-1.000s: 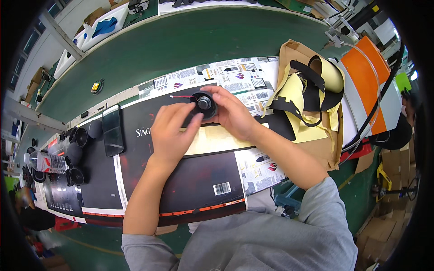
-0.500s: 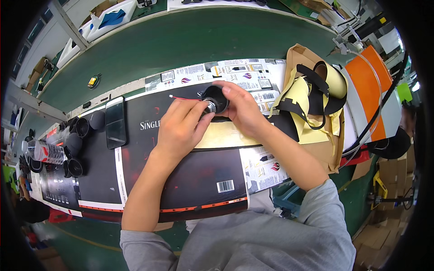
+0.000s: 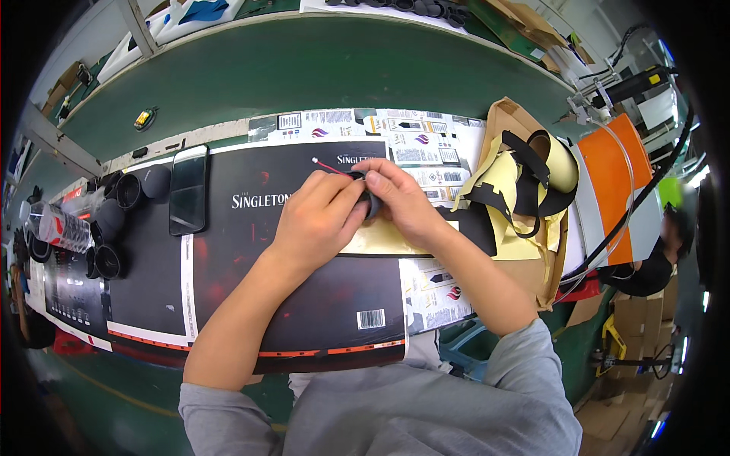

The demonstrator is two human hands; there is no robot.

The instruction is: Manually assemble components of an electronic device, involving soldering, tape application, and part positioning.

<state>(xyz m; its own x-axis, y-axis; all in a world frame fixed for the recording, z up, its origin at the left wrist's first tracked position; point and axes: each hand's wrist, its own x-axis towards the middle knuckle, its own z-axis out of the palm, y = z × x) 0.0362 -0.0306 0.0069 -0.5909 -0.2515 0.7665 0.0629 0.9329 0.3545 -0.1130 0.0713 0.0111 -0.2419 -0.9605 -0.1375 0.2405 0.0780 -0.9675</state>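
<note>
The left hand [image 3: 319, 213] is pinching a black round part [image 3: 372, 205] between thumb and fingers, with its knuckles covering the near side; the right hand [image 3: 401, 199] is gripping the same part from the opposite side. The part is sitting between the two hands, above the dark printed sheet [image 3: 251, 292], and most of its outline is being hidden by the fingers. A thin red wire [image 3: 330, 166] is projecting beyond the left fingers toward a white connector [image 3: 315, 160]; its other end is disappearing behind the hands. From the left, a clear bottle [image 3: 65, 230] is lying among black cups [image 3: 129, 191], which are overlapping one another and proving hard to count. A dark-screened phone [image 3: 188, 190] is lying just right of them. Beneath the hands, a yellow strip [image 3: 380, 242] is showing only in part. At right, a cardboard box [image 3: 549, 283] is holding tangled yellow-and-black strips [image 3: 498, 213]. Beyond it, an orange panel [image 3: 620, 159] is standing tilted behind a black cable [image 3: 660, 178], and a co-worker [image 3: 646, 275] is blurring into the dark rim.
</note>
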